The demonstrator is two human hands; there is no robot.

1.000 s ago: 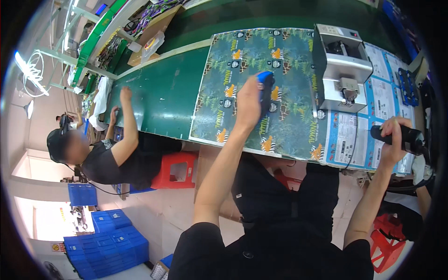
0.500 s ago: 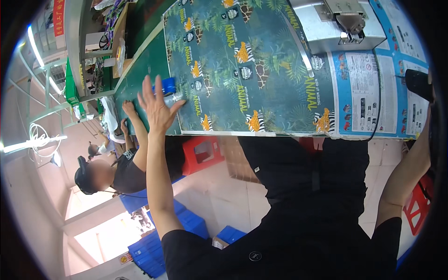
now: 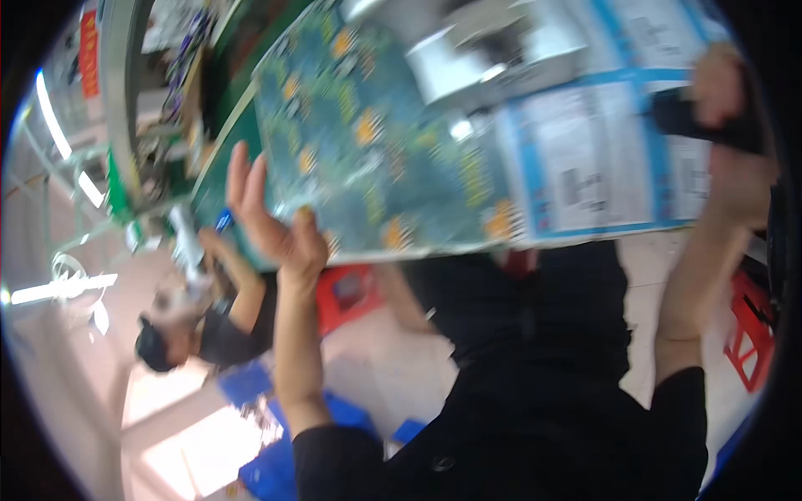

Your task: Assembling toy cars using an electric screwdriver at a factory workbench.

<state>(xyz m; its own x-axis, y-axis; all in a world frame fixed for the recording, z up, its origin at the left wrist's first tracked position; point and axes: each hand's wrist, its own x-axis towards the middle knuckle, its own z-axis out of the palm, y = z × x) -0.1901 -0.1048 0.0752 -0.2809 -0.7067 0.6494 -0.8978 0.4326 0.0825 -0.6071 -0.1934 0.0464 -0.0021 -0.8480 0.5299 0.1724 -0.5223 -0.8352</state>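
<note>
My left hand [image 3: 271, 230] is raised over the front left edge of the table, its fingers stretched out and the thumb apart. A small yellow-brown spot shows at the thumb tip; blur hides whether it is a thing or the print behind. Beneath and beyond lies a dark green sheet [image 3: 351, 175] printed with animals and leaves. At the far right my right hand [image 3: 720, 88] looks curled over a dark black object [image 3: 681, 117], whose kind I cannot make out. This object is above blue-and-white printed sheets [image 3: 585, 159].
A silver metal machine [image 3: 501, 63] stands at the back of the table. To the left, a person in a black cap [image 3: 154, 342] works at the same table. Red stools [image 3: 347, 296] and blue bins [image 3: 284, 455] are on the floor.
The view has shifted and blurred, with the table's contents moving left. My left hand has turned more sideways and lowered slightly. My right hand has come into view at the black object.
</note>
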